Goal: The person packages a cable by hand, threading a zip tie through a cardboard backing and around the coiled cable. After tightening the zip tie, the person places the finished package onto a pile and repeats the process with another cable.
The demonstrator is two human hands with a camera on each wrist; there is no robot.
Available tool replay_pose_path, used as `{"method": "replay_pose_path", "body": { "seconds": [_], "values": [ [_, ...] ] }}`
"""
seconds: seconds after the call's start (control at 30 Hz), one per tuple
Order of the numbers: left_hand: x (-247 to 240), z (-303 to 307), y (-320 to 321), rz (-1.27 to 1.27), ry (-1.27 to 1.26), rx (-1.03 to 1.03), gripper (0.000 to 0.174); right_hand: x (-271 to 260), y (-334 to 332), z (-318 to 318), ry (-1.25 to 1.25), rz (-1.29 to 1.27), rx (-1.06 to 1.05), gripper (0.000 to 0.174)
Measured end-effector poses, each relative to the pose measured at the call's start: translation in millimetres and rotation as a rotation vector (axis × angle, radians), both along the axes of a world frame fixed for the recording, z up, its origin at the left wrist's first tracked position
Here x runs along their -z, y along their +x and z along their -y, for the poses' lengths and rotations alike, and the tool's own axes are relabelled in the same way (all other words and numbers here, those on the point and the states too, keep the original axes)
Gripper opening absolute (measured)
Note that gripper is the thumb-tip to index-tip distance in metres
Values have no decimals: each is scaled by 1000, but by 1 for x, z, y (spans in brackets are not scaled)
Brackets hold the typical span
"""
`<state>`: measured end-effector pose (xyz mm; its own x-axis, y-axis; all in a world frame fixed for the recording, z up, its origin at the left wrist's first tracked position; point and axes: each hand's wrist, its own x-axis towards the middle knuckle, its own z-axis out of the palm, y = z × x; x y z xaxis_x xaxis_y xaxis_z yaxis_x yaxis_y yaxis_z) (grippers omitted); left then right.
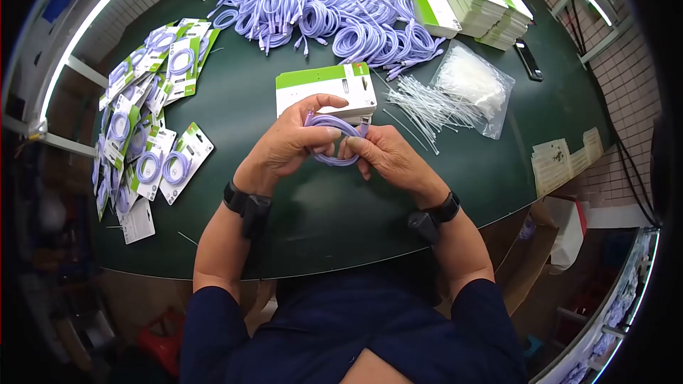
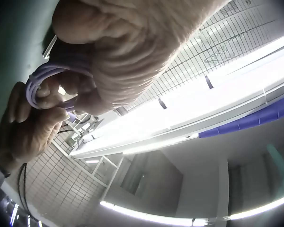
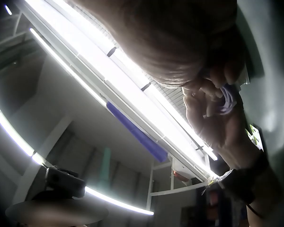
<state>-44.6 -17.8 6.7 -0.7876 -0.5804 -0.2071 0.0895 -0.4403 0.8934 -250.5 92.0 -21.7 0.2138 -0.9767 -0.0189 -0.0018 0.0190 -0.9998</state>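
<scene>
A coiled purple cable [image 1: 337, 160] is held between both hands above the table, in front of a stack of green-and-white cards [image 1: 313, 87]. My left hand [image 1: 288, 139] grips the coil's left side, thumb across the loops. On the other side my right hand [image 1: 391, 156] pinches the coil near a cable connector [image 1: 364, 128]. In the left wrist view the purple loops [image 2: 35, 85] run round the fingers. The right wrist view shows a small part of the coil [image 3: 227, 101], the rest hidden by fingers.
Loose purple cables [image 1: 320, 0] are heaped at the back. Carded cables [image 1: 146, 99] pile up at the left. To the right lie white cable ties [image 1: 427, 110], a plastic bag [image 1: 473, 85] of ties, card stacks [image 1: 487, 3] and a black phone [image 1: 528, 60].
</scene>
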Motion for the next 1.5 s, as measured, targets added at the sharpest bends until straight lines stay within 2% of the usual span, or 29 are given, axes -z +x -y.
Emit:
{"method": "replay_pose_path", "body": {
  "seconds": [0.13,0.23,0.27,0.37,0.4,0.5,0.63,0.7,0.77,0.8,0.83,0.87,0.9,0.97,1.03,1.07,1.13,1.17,1.27,1.5],
  "values": [
    [12,-3,-8,52,-71,-31,46,9,-2,2,41,-43,10,35],
    [20,-6,-11,210,-295,-101,36,11,4,2,68,-81,39,34],
    [22,-7,-11,204,-293,-102,36,12,6,2,79,-102,61,34],
    [21,-11,-13,310,-521,-118,39,7,8,1,89,-132,66,34],
    [18,-11,-12,310,-522,-116,39,3,7,1,83,-141,55,34],
    [7,-11,-8,306,-303,17,48,7,2,3,85,-160,27,35],
    [11,-13,-9,329,-310,51,58,12,-1,7,87,-213,-25,36],
    [16,-10,-4,322,-335,63,56,9,-3,7,97,-262,-34,38],
    [15,-9,-8,314,-345,47,54,-1,-4,3,-5,-251,-35,38],
    [12,-8,-8,312,-342,41,55,6,-5,6,-48,-325,-44,38],
    [21,-5,-2,173,-138,-5,60,10,-4,7,-107,-337,-19,36],
    [18,-7,-3,137,-100,-48,64,4,-2,5,-161,-324,-3,33],
    [21,-7,-1,66,-65,-45,61,18,0,10,-311,-420,18,31],
    [34,1,3,-2,-28,-15,50,58,9,28,-590,-406,84,31],
    [53,16,9,-10,12,-12,38,71,16,37,-634,-528,163,31],
    [56,17,7,-14,56,-42,35,65,11,29,-627,-549,196,31],
    [58,17,5,1,58,-32,31,45,11,21,-463,-565,65,27],
    [54,16,5,23,63,-58,27,36,9,16,-459,-571,80,27],
    [46,9,0,65,1,-102,24,15,6,2,-231,-326,6,27],
    [60,10,-2,118,-276,-178,23,16,5,2,-249,-219,72,27]
  ]
}}
